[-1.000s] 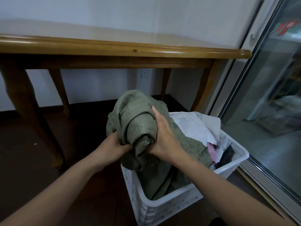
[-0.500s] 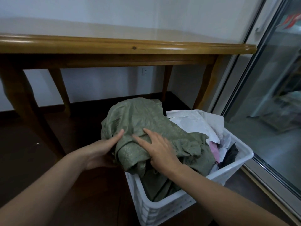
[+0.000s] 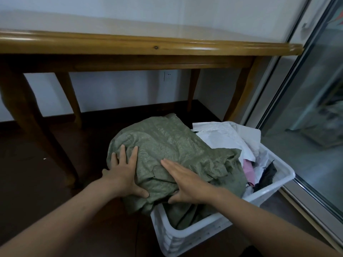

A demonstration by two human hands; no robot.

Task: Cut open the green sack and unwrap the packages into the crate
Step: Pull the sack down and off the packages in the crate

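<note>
The crumpled green sack (image 3: pixel 167 143) lies on top of the white plastic crate (image 3: pixel 196 236) and spills over its left rim. My left hand (image 3: pixel 124 173) presses flat on the sack's left side with fingers spread. My right hand (image 3: pixel 183 180) lies flat on the sack's middle, fingers straight and pointing left. White wrappers (image 3: pixel 228 140), a pink piece (image 3: pixel 247 169) and something black (image 3: pixel 267 175) fill the crate's right side. The crate's contents under the sack are hidden.
A wooden table (image 3: pixel 148 47) stands just beyond the crate, its legs (image 3: pixel 239 91) close to the crate's far side. A glass sliding door (image 3: pixel 306 108) and its floor track run along the right. Dark floor (image 3: pixel 37 173) lies to the left.
The bundled sack has come down from my grip onto the crate and spread out. Both hands have opened and now press flat on it.
</note>
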